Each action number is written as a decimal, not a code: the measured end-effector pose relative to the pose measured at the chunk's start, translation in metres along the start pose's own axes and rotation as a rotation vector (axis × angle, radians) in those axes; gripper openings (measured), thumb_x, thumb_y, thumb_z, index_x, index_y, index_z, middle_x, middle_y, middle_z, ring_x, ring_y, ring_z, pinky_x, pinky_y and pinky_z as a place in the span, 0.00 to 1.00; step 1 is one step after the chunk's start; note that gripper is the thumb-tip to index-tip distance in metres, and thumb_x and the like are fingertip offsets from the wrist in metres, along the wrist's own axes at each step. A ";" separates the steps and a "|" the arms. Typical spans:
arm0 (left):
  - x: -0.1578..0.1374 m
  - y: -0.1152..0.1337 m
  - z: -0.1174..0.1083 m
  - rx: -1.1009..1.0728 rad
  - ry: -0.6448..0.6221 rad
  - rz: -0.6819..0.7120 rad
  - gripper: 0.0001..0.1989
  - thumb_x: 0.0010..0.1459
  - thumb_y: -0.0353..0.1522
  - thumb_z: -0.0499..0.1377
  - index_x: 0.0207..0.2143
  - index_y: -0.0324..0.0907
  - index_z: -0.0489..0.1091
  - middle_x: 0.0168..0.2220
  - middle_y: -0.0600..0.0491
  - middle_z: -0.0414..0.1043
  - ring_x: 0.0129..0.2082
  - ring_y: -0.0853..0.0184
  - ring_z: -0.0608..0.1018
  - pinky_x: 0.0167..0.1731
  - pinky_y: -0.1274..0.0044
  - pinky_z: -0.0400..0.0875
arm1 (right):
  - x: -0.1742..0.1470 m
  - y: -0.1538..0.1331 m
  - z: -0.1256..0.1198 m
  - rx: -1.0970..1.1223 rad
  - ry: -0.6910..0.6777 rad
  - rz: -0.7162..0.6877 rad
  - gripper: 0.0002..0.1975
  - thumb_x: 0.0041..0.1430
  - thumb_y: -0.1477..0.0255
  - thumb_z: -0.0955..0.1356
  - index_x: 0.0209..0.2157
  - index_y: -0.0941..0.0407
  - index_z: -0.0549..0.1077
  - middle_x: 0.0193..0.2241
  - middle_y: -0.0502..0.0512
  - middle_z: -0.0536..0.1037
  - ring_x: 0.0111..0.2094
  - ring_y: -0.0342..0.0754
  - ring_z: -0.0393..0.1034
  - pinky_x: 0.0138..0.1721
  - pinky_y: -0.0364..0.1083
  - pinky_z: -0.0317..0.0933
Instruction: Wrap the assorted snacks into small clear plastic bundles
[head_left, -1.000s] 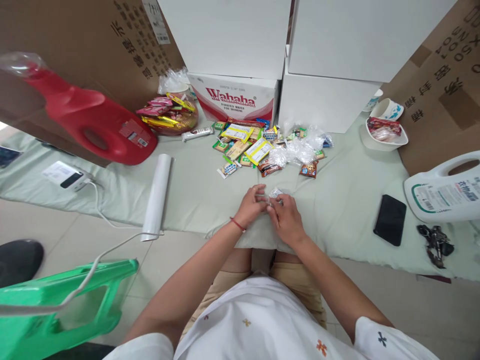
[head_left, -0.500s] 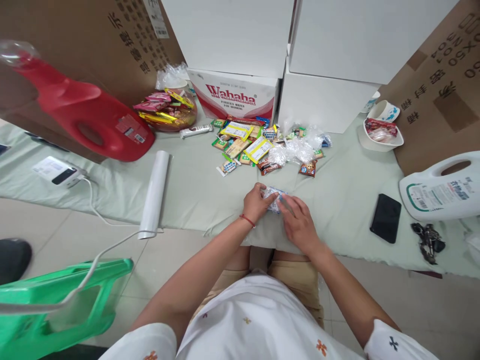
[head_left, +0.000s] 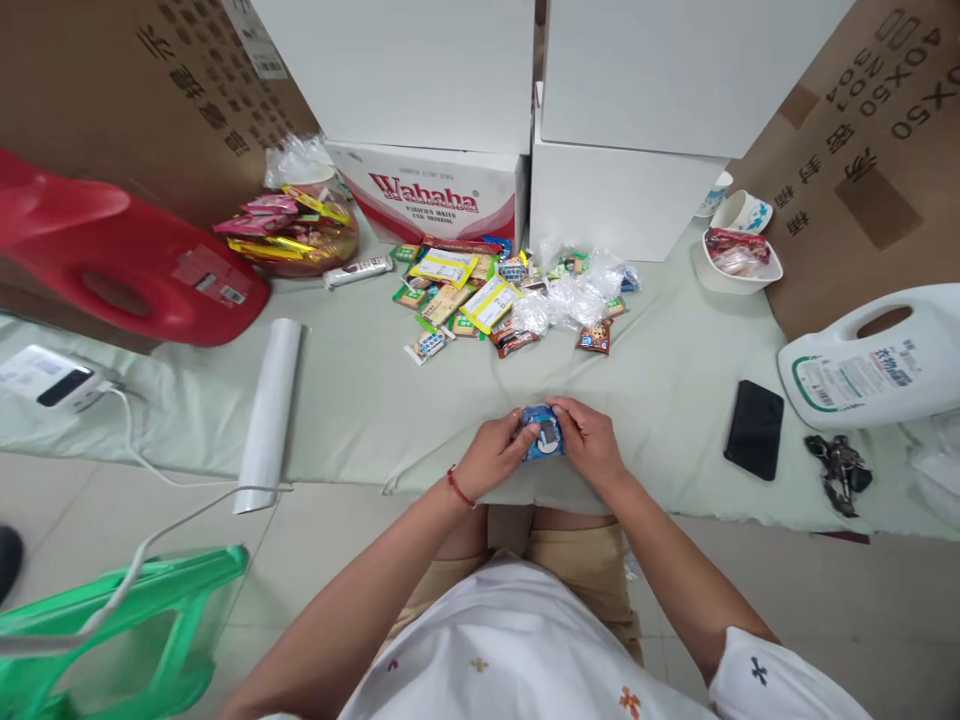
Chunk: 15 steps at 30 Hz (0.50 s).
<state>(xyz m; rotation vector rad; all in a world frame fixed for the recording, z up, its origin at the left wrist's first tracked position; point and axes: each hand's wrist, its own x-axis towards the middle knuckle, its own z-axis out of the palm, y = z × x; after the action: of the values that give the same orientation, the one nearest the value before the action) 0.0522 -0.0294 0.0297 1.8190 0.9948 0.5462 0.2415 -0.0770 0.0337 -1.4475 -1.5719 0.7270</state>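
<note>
A small blue snack packet (head_left: 546,432) is held near the table's front edge, its printed face up with a dark shape and a white patch on it. My left hand (head_left: 496,452) grips its left side, thumb on top. On its right edge, my right hand (head_left: 589,440) pinches the packet between thumb and fingers. Beyond my hands lies a pile of wrapped snacks (head_left: 457,290) in yellow, green and brown packets. Crumpled clear plastic (head_left: 581,298) covers the pile's right part.
Left stand a red jug (head_left: 150,250), a bowl of snacks (head_left: 330,255), a white roll (head_left: 270,415) and a corded white device (head_left: 56,378). Right are a phone (head_left: 754,430), keys (head_left: 840,472), a white jug (head_left: 877,360) and a white bowl (head_left: 739,275). Boxes (head_left: 442,200) stand behind.
The packet has been turned from its pale side to its blue printed side. My right hand has closed on its right edge. The camera view has shifted a little.
</note>
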 end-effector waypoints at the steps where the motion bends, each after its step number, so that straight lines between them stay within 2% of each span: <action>1: 0.002 0.003 0.004 0.047 0.014 -0.028 0.25 0.68 0.51 0.46 0.31 0.42 0.69 0.25 0.54 0.69 0.26 0.67 0.70 0.29 0.76 0.63 | -0.002 0.002 -0.003 0.061 -0.029 0.048 0.19 0.72 0.60 0.61 0.52 0.52 0.78 0.45 0.56 0.83 0.45 0.50 0.78 0.48 0.48 0.72; 3: 0.009 0.007 0.011 0.092 0.012 -0.072 0.26 0.69 0.50 0.44 0.30 0.43 0.67 0.24 0.54 0.67 0.25 0.66 0.70 0.28 0.76 0.61 | -0.007 0.008 -0.010 0.159 -0.112 0.119 0.21 0.69 0.57 0.64 0.55 0.53 0.76 0.47 0.56 0.81 0.44 0.49 0.78 0.45 0.47 0.72; 5: 0.014 0.010 0.016 0.100 -0.025 -0.071 0.23 0.69 0.49 0.46 0.33 0.43 0.69 0.26 0.53 0.71 0.27 0.65 0.73 0.29 0.76 0.63 | -0.012 0.014 -0.019 0.154 -0.141 0.164 0.23 0.64 0.57 0.69 0.55 0.52 0.75 0.46 0.56 0.81 0.42 0.49 0.77 0.43 0.47 0.72; 8: 0.013 0.010 0.014 0.108 0.061 0.021 0.18 0.68 0.45 0.49 0.43 0.44 0.72 0.40 0.47 0.76 0.40 0.61 0.77 0.41 0.72 0.69 | -0.003 0.026 -0.047 0.041 -0.049 0.241 0.20 0.56 0.60 0.74 0.49 0.52 0.79 0.40 0.54 0.81 0.38 0.49 0.75 0.42 0.49 0.71; 11: 0.001 0.001 -0.001 0.145 0.218 0.055 0.16 0.68 0.41 0.50 0.44 0.43 0.72 0.44 0.45 0.75 0.46 0.59 0.76 0.48 0.68 0.70 | 0.039 0.039 -0.104 0.082 0.156 0.486 0.16 0.49 0.64 0.77 0.40 0.56 0.79 0.32 0.52 0.80 0.32 0.47 0.73 0.35 0.45 0.69; 13: -0.012 -0.010 -0.015 0.184 0.278 0.026 0.14 0.68 0.40 0.51 0.41 0.44 0.73 0.41 0.47 0.75 0.43 0.60 0.76 0.46 0.68 0.71 | 0.083 0.045 -0.157 0.162 0.455 0.690 0.13 0.50 0.67 0.76 0.35 0.59 0.76 0.30 0.55 0.78 0.28 0.44 0.71 0.30 0.45 0.66; 15: -0.026 -0.022 -0.028 0.239 0.336 0.002 0.13 0.67 0.39 0.52 0.39 0.44 0.73 0.41 0.47 0.74 0.42 0.61 0.76 0.46 0.68 0.72 | 0.127 0.047 -0.214 0.143 0.602 0.681 0.12 0.57 0.68 0.73 0.39 0.60 0.73 0.37 0.58 0.77 0.29 0.39 0.68 0.34 0.45 0.66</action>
<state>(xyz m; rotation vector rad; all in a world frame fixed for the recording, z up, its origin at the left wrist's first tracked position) 0.0084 -0.0311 0.0241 1.9764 1.3315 0.7799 0.4562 0.0276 0.1175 -1.8804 -0.5512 0.6656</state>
